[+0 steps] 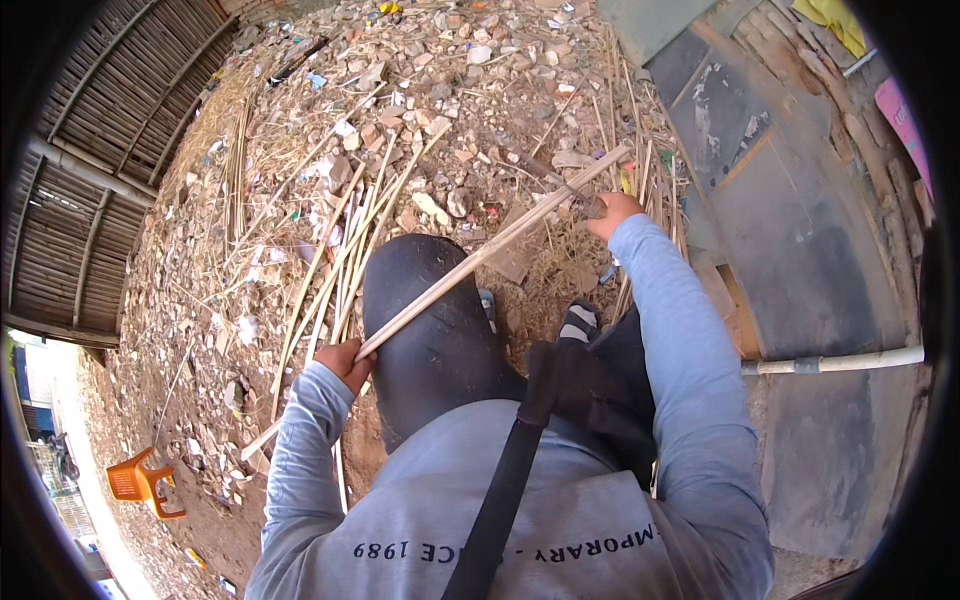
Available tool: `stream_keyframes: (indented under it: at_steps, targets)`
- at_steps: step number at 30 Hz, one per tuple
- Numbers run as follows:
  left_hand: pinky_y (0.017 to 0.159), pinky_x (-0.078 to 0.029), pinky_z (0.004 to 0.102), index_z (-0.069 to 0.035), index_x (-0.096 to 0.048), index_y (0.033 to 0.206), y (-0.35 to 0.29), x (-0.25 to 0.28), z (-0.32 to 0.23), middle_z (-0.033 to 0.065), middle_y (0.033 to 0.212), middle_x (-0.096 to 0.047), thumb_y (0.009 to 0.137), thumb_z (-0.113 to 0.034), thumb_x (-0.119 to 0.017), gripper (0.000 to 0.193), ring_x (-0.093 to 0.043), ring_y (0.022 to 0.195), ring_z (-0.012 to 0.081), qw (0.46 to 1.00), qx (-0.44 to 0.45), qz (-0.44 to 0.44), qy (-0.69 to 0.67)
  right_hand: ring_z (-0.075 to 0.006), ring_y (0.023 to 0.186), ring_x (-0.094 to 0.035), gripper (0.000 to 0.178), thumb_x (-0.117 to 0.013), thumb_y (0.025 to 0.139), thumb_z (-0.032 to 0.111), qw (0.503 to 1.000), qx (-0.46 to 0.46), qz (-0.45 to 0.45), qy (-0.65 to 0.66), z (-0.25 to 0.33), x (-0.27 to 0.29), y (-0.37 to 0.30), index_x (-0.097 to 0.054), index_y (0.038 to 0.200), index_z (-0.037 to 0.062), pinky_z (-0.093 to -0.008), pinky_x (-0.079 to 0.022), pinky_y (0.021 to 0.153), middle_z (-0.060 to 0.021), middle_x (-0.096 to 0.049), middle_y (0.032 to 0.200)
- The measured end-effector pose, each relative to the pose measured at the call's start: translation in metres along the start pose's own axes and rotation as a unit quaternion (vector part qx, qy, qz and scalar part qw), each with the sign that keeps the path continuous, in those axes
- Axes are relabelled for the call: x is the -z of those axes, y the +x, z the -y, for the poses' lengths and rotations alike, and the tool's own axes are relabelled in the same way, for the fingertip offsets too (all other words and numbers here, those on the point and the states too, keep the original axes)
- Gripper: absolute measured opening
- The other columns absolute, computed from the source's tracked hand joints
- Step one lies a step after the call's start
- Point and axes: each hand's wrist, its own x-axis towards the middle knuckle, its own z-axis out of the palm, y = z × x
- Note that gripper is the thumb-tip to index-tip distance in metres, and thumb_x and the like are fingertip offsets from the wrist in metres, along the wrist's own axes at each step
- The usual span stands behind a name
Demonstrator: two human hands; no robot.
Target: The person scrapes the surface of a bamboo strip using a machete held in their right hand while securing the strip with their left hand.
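Note:
A long pale bamboo strip [480,255] runs slantwise across my raised left knee, from lower left to upper right. My left hand [345,365] is closed round its lower part, and the tail end sticks out past my forearm. Toward the upper end, my right hand [612,215] is closed on a dark knife [543,171], its handle mostly hidden by the fingers. The narrow blade points up and left and crosses the strip near its far end. Beyond my left knee lies a loose bundle of similar bamboo strips [335,260] on the ground.
Stones, rubble and litter cover the ground. More thin strips [237,180] lie at far left, others [640,130] beside the right-hand dark panels [790,240]. A pale pipe [840,361] crosses the panels. A slatted bamboo wall [100,90] stands upper left, an orange chair [145,482] lower left.

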Motion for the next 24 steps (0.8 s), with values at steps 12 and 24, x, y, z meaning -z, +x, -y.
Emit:
stream_keyframes:
  at_steps: [12, 24]
  targets:
    - [0.064, -0.049, 0.0405, -0.002, -0.064, 0.09, 0.001, 0.0, 0.002, 0.0189, 0.071, -0.063, 0.088, -0.027, -0.059, 0.025, -0.064, 0.068, 0.0336, 1.0, -0.007, -0.013, -0.007, -0.0328, 0.082, -0.065, 0.041, -0.069, 0.067, 0.026, 0.998, -0.03, -0.059, 0.008, -0.002, 0.001, 0.01, -0.066, 0.104, 0.0077, -0.0386, -0.051, 0.078, -0.015, -0.068, 0.087]
    - [0.065, -0.048, 0.0417, -0.003, -0.063, 0.087, 0.004, -0.005, 0.014, 0.0193, 0.071, -0.062, 0.088, -0.028, -0.06, 0.025, -0.063, 0.069, 0.0354, 1.0, -0.005, -0.025, -0.003, -0.0332, 0.092, -0.064, 0.042, -0.069, 0.071, 0.026, 0.994, -0.035, -0.091, 0.046, 0.001, 0.009, 0.004, -0.065, 0.109, 0.0096, -0.0383, -0.05, 0.084, -0.0177, -0.067, 0.096]
